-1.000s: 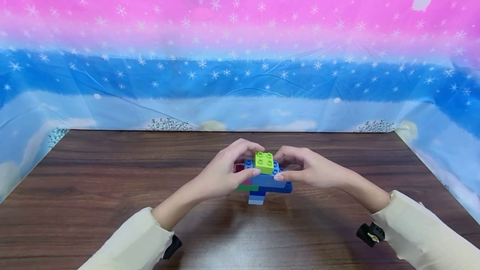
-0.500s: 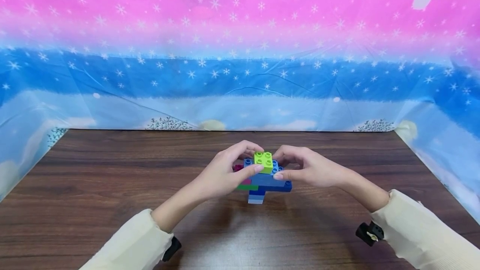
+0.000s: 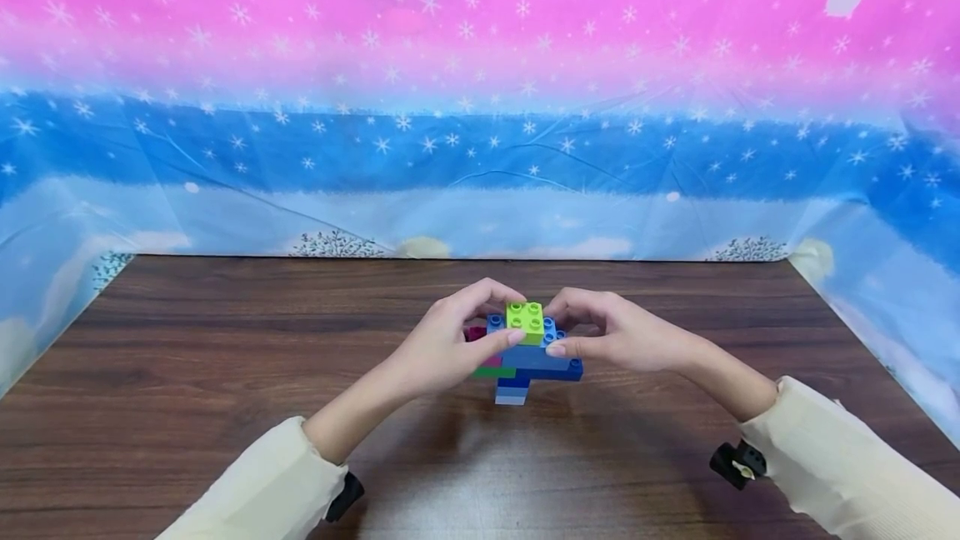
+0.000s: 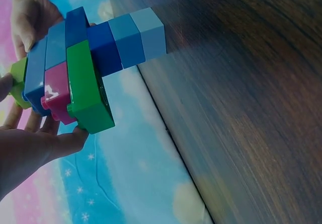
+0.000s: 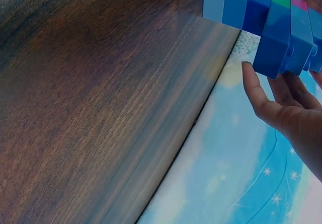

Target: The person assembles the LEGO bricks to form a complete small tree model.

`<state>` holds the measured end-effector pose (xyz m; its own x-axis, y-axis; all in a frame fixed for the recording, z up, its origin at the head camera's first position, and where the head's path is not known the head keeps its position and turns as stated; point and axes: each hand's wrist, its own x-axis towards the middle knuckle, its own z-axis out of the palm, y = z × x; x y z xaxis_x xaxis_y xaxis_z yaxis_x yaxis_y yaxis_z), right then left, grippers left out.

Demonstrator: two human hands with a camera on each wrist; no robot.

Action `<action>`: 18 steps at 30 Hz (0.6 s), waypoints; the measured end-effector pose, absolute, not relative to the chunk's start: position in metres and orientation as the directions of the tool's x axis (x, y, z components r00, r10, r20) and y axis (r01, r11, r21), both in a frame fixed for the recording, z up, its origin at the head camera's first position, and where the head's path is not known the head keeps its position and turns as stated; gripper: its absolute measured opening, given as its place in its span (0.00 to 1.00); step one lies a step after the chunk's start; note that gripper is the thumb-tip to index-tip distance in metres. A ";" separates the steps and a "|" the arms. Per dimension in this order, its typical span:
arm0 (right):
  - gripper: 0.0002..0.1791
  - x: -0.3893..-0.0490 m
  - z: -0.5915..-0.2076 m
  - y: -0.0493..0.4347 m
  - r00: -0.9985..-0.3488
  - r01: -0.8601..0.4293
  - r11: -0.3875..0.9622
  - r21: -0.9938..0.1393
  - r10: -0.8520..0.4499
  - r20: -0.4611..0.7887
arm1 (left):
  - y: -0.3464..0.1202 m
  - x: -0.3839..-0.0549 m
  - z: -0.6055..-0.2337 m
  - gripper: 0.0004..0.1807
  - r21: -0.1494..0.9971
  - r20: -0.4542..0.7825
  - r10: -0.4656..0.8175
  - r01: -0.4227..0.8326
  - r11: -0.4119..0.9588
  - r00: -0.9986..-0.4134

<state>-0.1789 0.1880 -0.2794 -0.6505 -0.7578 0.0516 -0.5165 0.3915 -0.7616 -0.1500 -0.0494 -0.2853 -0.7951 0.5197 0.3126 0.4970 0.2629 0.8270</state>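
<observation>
A structure of big toy building bricks stands upright near the table's middle in the head view. Its column of blue bricks ends in a light blue brick at the foot. Wider layers above carry a green brick, a magenta brick and blue bricks. On top is a lime green brick with studs up. My left hand pinches the lime brick, thumb in front, index finger behind. My right hand grips the upper blue layer from the right; its fingers behind are partly hidden.
The dark wooden table extends around the structure. A pink and blue snowflake cloth hangs along its back and both sides. Black wrist cameras sit at both cream sleeves.
The brick structure has shifted very slightly left, with both hands still on it. My left thumb sits a little higher on the lime brick's front. The head view has tilted slightly.
</observation>
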 end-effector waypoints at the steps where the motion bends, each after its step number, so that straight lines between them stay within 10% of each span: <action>1: 0.12 -0.179 -0.279 0.188 -0.650 -0.516 0.391 -0.762 -0.758 0.051 | -0.050 -0.150 -0.285 0.15 0.827 0.318 0.520 0.500 0.257 -0.793; 18: 0.12 -0.178 -0.281 0.188 -0.662 -0.505 0.399 -0.765 -0.748 0.047 | -0.048 -0.150 -0.284 0.17 0.799 0.321 0.519 0.521 0.301 -0.792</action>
